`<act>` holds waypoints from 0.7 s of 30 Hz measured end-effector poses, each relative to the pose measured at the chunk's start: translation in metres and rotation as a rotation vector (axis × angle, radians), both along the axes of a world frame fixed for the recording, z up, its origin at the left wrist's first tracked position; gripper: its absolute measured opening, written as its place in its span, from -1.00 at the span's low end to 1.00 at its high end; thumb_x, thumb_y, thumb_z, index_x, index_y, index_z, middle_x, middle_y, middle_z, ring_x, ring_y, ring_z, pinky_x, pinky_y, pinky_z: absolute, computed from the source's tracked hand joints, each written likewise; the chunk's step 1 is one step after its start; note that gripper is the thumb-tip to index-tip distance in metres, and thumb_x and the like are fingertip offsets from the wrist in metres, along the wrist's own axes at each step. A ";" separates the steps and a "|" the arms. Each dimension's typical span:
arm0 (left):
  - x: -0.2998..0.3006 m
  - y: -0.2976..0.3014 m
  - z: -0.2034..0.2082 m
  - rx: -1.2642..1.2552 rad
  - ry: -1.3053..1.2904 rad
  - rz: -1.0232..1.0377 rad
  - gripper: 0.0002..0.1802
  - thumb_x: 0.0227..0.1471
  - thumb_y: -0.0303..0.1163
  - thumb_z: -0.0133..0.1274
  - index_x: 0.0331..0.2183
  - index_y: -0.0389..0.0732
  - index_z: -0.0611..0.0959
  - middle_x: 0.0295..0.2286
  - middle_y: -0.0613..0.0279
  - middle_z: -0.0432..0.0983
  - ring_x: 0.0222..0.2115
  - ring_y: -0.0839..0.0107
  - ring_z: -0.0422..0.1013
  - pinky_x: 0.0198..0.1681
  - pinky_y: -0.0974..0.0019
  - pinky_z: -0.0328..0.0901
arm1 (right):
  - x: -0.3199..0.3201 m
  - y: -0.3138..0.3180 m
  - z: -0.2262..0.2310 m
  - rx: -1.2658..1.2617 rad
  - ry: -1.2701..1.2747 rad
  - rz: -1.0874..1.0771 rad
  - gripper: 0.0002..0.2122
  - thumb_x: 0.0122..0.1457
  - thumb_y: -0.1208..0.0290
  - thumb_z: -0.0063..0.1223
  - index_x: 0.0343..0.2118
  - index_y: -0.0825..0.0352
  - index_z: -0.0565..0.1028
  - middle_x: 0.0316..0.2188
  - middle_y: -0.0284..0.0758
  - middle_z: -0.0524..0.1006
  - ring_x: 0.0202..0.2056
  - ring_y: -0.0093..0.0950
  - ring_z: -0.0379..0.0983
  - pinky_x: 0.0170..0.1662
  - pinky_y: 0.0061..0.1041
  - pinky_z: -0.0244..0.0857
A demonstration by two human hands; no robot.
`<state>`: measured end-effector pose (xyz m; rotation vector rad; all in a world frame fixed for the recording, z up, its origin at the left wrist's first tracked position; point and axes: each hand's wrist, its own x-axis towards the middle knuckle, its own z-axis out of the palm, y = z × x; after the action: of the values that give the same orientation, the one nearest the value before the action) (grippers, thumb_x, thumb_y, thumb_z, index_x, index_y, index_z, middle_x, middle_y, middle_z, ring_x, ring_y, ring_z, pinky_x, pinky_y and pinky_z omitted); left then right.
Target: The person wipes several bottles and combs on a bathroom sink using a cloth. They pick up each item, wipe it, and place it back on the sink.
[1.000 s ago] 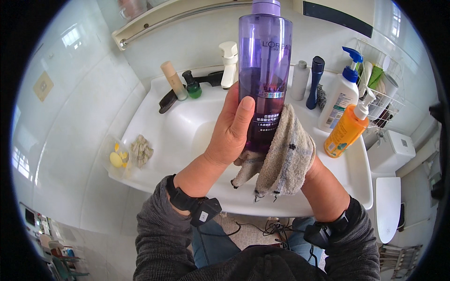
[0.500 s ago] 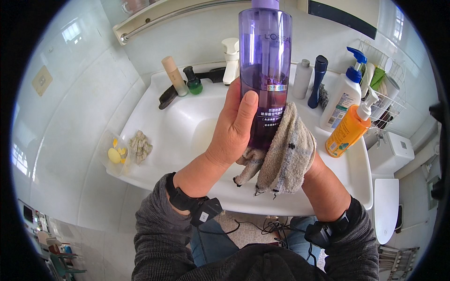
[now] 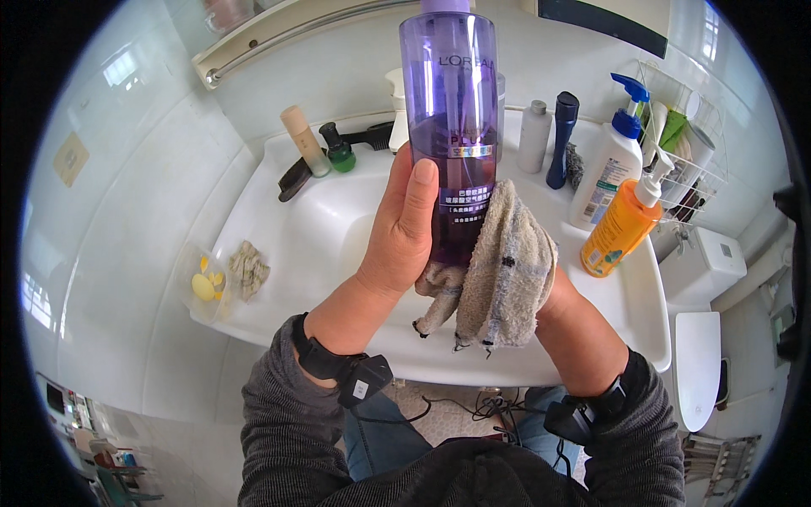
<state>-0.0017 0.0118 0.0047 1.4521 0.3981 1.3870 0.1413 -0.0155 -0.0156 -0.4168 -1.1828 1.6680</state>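
A tall see-through purple bottle (image 3: 449, 93), part full of dark liquid, is held upright over the front of the washbasin. My left hand (image 3: 404, 220) wraps round its lower left side, thumb lying across the front. A worn beige cloth (image 3: 511, 275) with dark specks presses against the bottle's lower right side and base. Behind and inside that cloth is my right hand (image 3: 547, 291), its fingers covered; it grips the cloth against the bottle.
The white washbasin (image 3: 296, 245) carries a beige tube, a green bottle (image 3: 340, 150) and black combs at back left. On the right stand a grey bottle, a navy bottle, a blue-topped pump bottle (image 3: 610, 165) and an orange pump bottle (image 3: 623, 224). A crumpled rag (image 3: 248, 270) lies left.
In the picture, the bottle, both hands and the cloth have shifted slightly left. The bottle has turned a little, so its front label faces me more. Both grips stay the same.
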 end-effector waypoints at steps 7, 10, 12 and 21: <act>-0.002 0.001 0.000 -0.053 -0.008 -0.047 -0.45 0.28 0.00 -0.32 0.08 -0.22 0.29 -0.10 0.19 0.43 -0.13 0.48 0.41 -0.02 0.39 0.31 | 0.002 -0.001 -0.002 -0.040 -0.027 0.072 -0.75 0.12 0.42 0.15 -0.15 0.35 0.48 -0.37 -0.24 0.57 -0.40 -0.43 0.54 -0.36 -0.47 0.48; -0.002 0.002 -0.001 -0.048 0.050 0.067 -0.32 0.24 0.13 -0.36 0.01 -0.30 0.41 -0.19 0.11 0.50 -0.18 0.38 0.47 -0.08 0.30 0.40 | 0.002 -0.001 -0.003 -0.120 0.068 0.076 -0.76 0.11 0.44 0.16 -0.15 0.35 0.48 -0.36 -0.26 0.56 -0.40 -0.45 0.52 -0.36 -0.47 0.48; -0.002 0.003 -0.002 -0.080 0.024 0.059 -0.31 0.24 0.15 -0.37 0.00 -0.30 0.43 -0.18 0.08 0.51 -0.18 0.36 0.48 -0.07 0.30 0.39 | 0.001 -0.001 -0.003 -0.067 0.028 0.031 -0.73 0.08 0.46 0.19 -0.15 0.38 0.47 -0.37 -0.22 0.56 -0.40 -0.43 0.53 -0.38 -0.44 0.49; -0.004 0.005 -0.003 -0.188 -0.025 0.004 -0.24 0.21 0.22 -0.40 0.02 -0.30 0.40 -0.14 0.01 0.50 -0.19 0.31 0.49 -0.09 0.23 0.42 | 0.004 -0.006 0.001 0.023 -0.112 -0.020 -0.68 0.03 0.45 0.26 -0.15 0.39 0.48 -0.35 -0.25 0.58 -0.35 -0.47 0.53 -0.29 -0.49 0.48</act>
<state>-0.0059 0.0167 0.0020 1.2798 0.5020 1.3329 0.1458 -0.0211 -0.0146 -0.5120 -1.2749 1.6293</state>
